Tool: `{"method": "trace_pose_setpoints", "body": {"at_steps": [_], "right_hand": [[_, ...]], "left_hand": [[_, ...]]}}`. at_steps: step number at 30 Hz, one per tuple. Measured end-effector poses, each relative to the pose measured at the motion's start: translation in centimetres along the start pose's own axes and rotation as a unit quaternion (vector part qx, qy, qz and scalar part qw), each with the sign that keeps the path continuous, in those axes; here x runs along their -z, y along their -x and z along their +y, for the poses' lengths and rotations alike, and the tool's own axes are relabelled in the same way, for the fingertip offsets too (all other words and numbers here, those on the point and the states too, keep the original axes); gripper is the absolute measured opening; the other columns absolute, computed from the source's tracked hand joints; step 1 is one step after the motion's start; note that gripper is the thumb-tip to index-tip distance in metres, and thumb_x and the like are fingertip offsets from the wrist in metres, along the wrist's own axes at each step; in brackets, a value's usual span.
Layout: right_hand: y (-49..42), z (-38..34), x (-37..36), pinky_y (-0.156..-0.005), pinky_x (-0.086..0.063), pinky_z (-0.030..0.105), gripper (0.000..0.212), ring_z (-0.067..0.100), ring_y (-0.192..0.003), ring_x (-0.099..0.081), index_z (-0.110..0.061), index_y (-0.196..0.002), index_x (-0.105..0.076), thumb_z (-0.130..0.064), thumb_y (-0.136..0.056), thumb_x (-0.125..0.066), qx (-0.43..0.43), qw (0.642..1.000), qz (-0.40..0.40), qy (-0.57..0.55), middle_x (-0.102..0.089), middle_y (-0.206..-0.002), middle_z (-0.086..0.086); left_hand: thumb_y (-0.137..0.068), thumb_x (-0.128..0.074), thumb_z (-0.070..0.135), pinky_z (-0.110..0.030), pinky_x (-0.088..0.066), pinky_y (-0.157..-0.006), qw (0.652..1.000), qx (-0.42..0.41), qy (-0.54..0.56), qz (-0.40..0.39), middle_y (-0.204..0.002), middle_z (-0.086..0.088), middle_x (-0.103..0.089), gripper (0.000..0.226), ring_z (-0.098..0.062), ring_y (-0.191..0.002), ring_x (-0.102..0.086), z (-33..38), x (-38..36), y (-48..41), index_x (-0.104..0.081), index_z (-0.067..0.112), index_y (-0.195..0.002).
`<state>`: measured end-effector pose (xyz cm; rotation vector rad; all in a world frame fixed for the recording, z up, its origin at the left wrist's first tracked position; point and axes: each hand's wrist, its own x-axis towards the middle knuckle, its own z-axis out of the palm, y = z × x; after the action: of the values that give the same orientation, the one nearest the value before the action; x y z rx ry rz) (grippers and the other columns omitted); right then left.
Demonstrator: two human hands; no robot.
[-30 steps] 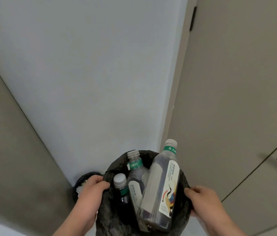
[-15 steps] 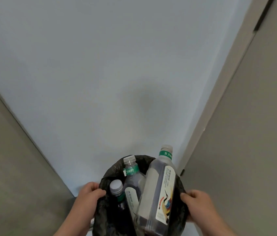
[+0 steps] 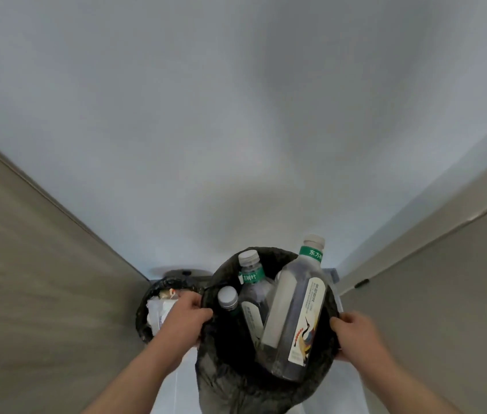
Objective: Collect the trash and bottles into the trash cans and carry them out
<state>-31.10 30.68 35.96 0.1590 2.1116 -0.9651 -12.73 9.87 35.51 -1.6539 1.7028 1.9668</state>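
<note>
I am seeing the fingers (image 3: 198, 312) of the left hand (image 3: 184, 321) curling over the left rim of the black-lined trash can (image 3: 236, 380). The right hand (image 3: 355, 334) is gripping the right rim, so both hands are holding the can between them. Inside it three bottles are leaning. A large bottle (image 3: 296, 318) with a crane label is poking above the rim, a middle bottle (image 3: 252, 283) is wearing a green neck band, and a small bottle (image 3: 227, 296) is showing its grey cap. Just beyond the left hand, a second trash can (image 3: 146, 297) is sitting low in the corner, holding crumpled white trash (image 3: 157, 310). A pale wall (image 3: 236, 130) is filling the view ahead.
</note>
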Motion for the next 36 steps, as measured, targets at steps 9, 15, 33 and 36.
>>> {"method": "trace_pose_setpoints", "body": {"at_steps": [9,15,33,36], "right_hand": [[-22.6,9.9,-9.2,-0.071,-0.059,0.050,0.014,0.033,-0.076,-0.068,-0.010,-0.077,-0.063,-0.013,-0.087,-0.053,-0.028,0.989,-0.010,0.142,-0.069,-0.080,0.015],[-33.7,14.4,-14.3,-0.074,-0.058,0.048,0.014,0.032,-0.076,-0.067,-0.010,-0.079,-0.063,-0.013,-0.087,-0.053,-0.012,0.978,-0.009,0.208,-0.068,-0.082,0.013],[-44.9,15.4,-22.7,-0.084,-0.056,0.046,0.019,0.036,-0.085,-0.068,-0.003,-0.092,-0.071,-0.016,-0.090,-0.057,0.001,0.966,-0.016,0.258,-0.071,-0.091,0.019],[-45.4,16.0,-22.4,-0.083,-0.056,0.051,0.016,0.039,-0.085,-0.068,-0.010,-0.075,-0.069,-0.013,-0.088,-0.059,-0.018,0.975,-0.019,0.219,-0.071,-0.091,0.021]], "left_hand": [[-0.089,-0.052,0.006,-0.052,-0.054,-0.081,0.997,0.061,-0.036,0.043,-0.098,-0.020,-0.063,0.009,-0.038,-0.097,-0.062,-13.5,-4.8,-19.6,-0.054,0.013,-0.094],[-0.090,-0.048,0.007,-0.040,-0.051,-0.078,0.991,0.060,-0.102,0.068,-0.098,-0.013,-0.061,0.011,-0.029,-0.093,-0.059,-20.2,-7.7,-31.1,-0.052,0.012,-0.099],[-0.089,-0.049,0.004,-0.038,-0.046,-0.074,0.969,0.058,-0.192,0.142,-0.090,-0.014,-0.055,0.009,-0.031,-0.086,-0.053,-24.8,-8.1,-43.5,-0.051,0.004,-0.098],[-0.088,-0.051,0.003,-0.043,-0.051,-0.078,0.973,0.054,-0.182,0.132,-0.090,-0.016,-0.057,0.011,-0.034,-0.087,-0.056,-24.7,-8.0,-43.7,-0.053,0.003,-0.098]]}}
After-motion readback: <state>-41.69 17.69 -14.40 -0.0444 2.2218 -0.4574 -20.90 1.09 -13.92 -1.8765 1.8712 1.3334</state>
